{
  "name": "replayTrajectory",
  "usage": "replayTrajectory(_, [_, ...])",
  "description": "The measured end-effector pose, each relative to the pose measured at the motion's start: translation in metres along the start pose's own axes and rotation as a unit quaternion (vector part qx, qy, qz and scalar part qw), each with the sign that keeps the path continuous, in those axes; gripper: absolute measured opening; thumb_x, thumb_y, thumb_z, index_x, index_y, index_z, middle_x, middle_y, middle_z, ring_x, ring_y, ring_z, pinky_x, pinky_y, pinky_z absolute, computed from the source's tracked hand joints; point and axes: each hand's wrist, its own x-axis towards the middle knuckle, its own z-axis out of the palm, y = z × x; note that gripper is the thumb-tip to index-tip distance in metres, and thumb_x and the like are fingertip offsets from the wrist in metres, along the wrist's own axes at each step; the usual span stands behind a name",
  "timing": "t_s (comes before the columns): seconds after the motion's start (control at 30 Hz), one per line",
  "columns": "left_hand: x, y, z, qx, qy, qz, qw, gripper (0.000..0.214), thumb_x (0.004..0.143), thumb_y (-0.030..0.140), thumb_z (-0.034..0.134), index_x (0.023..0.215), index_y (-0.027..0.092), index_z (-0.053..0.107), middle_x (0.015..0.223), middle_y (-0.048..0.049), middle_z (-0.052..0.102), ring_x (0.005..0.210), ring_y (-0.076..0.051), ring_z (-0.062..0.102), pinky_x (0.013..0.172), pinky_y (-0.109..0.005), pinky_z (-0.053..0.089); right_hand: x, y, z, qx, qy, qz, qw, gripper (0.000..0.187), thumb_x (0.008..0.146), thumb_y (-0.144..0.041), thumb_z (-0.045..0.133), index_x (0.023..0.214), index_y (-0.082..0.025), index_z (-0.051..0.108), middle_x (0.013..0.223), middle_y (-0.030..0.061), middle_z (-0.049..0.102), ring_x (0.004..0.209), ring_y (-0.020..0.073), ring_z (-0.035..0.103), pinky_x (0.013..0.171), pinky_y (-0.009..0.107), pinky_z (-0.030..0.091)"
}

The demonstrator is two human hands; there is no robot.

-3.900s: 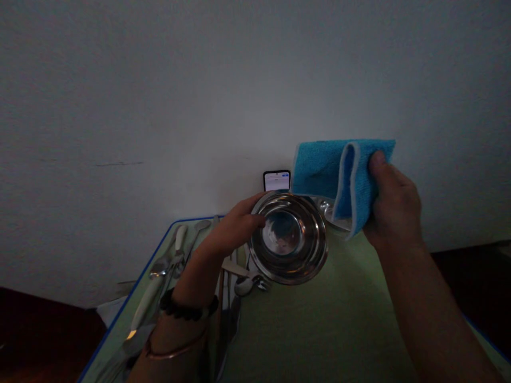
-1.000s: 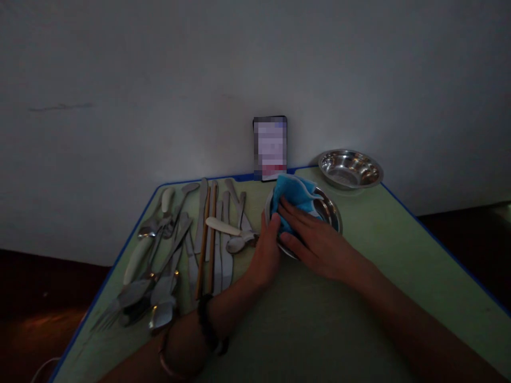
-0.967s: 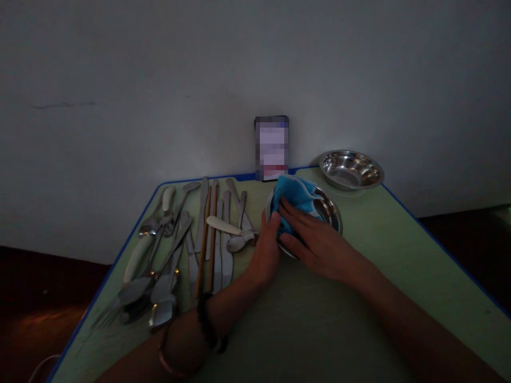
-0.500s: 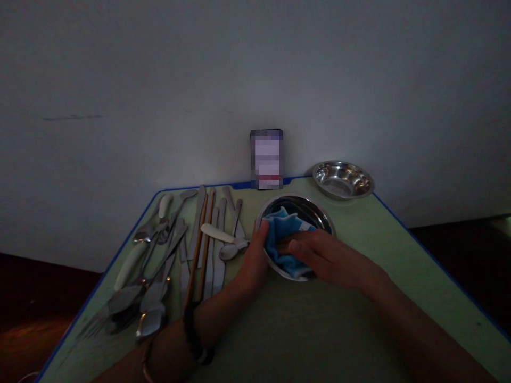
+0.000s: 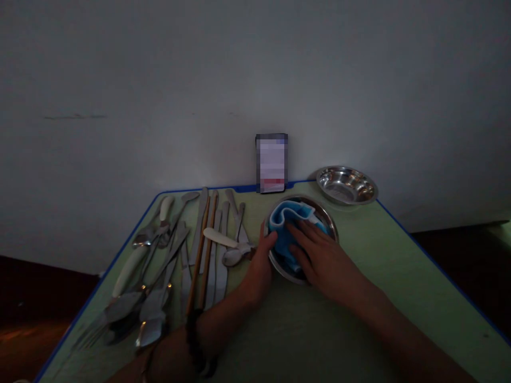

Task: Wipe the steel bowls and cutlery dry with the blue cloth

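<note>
A shiny metal bowl (image 5: pixel 328 214) stands on the table in front of me, a blue cloth (image 5: pixel 284 239) bunched inside it. My left hand (image 5: pixel 261 263) grips the bowl's left rim, thumb over the edge and fingers round the outside, partly hidden. Inside the bowl, my right hand (image 5: pixel 319 255) presses the cloth against the inner wall, its fingers bent over the fabric. Close to my left hand lie a white-handled spoon (image 5: pixel 221 238) and a pair of wooden chopsticks (image 5: pixel 204 255).
Several knives (image 5: pixel 221 271) lie near the chopsticks, with spoons and forks (image 5: pixel 131 308) piled further left. A second metal bowl (image 5: pixel 347 185) sits at the back right corner. A phone (image 5: pixel 272 162) leans against the wall behind the blue-edged green table (image 5: pixel 383 255).
My right hand has shifted over the cloth, its back now turned more upward. The cloth is folded differently, with an edge standing up at the back. My left hand stays on the rim.
</note>
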Motion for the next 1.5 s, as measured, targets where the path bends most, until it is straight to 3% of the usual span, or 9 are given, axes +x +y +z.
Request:
replayTrajectory(0.17, [-0.001,-0.003,-0.008,0.023,-0.06,0.02,0.998,0.041,0.079,0.037,0.052,0.118,0.024,0.055,0.126,-0.0019,0.056,0.129,-0.023,0.034,0.111,-0.037,0.02,0.001,-0.005,0.002,0.038,0.04,-0.027,0.998,0.044,0.088,-0.025,0.037,0.131,-0.014,0.041,0.13,0.0126,0.05,0.122,0.0235,0.043,0.101,0.045,0.036])
replayTrajectory(0.37, [0.001,-0.002,-0.009,-0.004,-0.039,0.001,0.999,0.041,0.085,0.04,0.045,0.12,0.021,0.051,0.127,-0.0034,0.055,0.127,-0.022,0.038,0.109,-0.038,0.023,0.004,0.0,-0.009,0.033,0.01,-0.084,0.996,0.057,0.077,-0.035,0.054,0.13,-0.017,0.041,0.135,0.008,0.045,0.126,0.0229,0.036,0.108,0.047,0.023])
replayTrajectory(0.5, [0.002,-0.001,-0.009,-0.02,-0.02,-0.033,0.999,0.041,0.085,0.043,0.043,0.118,0.02,0.052,0.123,-0.004,0.058,0.122,-0.023,0.043,0.105,-0.037,0.031,0.004,0.007,-0.027,0.021,0.045,-0.082,0.995,0.028,0.071,-0.031,0.061,0.097,-0.022,0.06,0.121,0.0071,0.051,0.12,0.0248,0.041,0.107,0.049,0.023])
replayTrajectory(0.6, [0.003,-0.001,-0.009,-0.036,-0.005,-0.061,0.998,0.041,0.085,0.044,0.044,0.118,0.022,0.052,0.123,-0.0031,0.058,0.121,-0.023,0.045,0.103,-0.037,0.034,0.003,0.012,-0.039,0.034,-0.003,-0.098,0.995,0.01,0.072,-0.027,0.061,0.081,-0.025,0.064,0.099,0.0033,0.057,0.104,0.0215,0.049,0.103,0.046,0.028])
replayTrajectory(0.93, [0.003,0.001,-0.009,-0.033,0.003,-0.058,0.998,0.04,0.085,0.042,0.047,0.118,0.021,0.052,0.123,-0.003,0.058,0.121,-0.022,0.045,0.106,-0.037,0.03,0.0,0.017,-0.042,0.083,-0.105,-0.116,0.984,0.014,0.08,-0.023,0.053,0.089,-0.023,0.063,0.092,0.0018,0.06,0.094,0.0183,0.051,0.093,0.041,0.034])
replayTrajectory(1.17, [0.002,0.002,-0.006,-0.038,0.027,-0.088,0.995,0.041,0.082,0.048,0.047,0.107,0.019,0.061,0.114,-0.0044,0.065,0.121,-0.026,0.046,0.106,-0.04,0.03,-0.001,0.009,-0.043,0.23,0.068,0.044,0.97,0.016,0.09,-0.028,0.037,0.096,-0.022,0.051,0.079,-0.0002,0.056,0.066,0.0124,0.052,0.06,0.026,0.042])
replayTrajectory(1.3, [0.0,0.005,-0.004,-0.046,0.022,-0.09,0.995,0.041,0.083,0.047,0.046,0.11,0.02,0.06,0.113,-0.0033,0.065,0.122,-0.026,0.045,0.106,-0.039,0.031,-0.003,0.01,-0.043,0.287,0.123,0.062,0.948,0.031,0.092,-0.039,0.026,0.093,-0.024,0.053,0.081,0.0007,0.055,0.068,0.0135,0.053,0.061,0.027,0.043])
replayTrajectory(1.4, [0.0,0.006,-0.005,-0.039,0.012,-0.096,0.995,0.043,0.083,0.047,0.046,0.111,0.018,0.06,0.112,-0.0046,0.066,0.123,-0.026,0.043,0.107,-0.039,0.029,-0.006,0.009,-0.048,0.272,0.031,0.008,0.962,0.042,0.079,-0.057,0.044,0.105,-0.025,0.049,0.095,0.004,0.054,0.08,0.0183,0.054,0.065,0.03,0.046])
replayTrajectory(1.5, [0.001,0.005,-0.006,-0.031,0.008,-0.094,0.995,0.046,0.083,0.049,0.045,0.111,0.017,0.06,0.111,-0.006,0.066,0.122,-0.028,0.044,0.106,-0.043,0.028,-0.006,0.006,-0.051,0.215,-0.005,0.003,0.977,0.058,0.064,-0.045,0.069,0.114,-0.026,0.044,0.106,0.0055,0.053,0.091,0.0213,0.054,0.071,0.033,0.047])
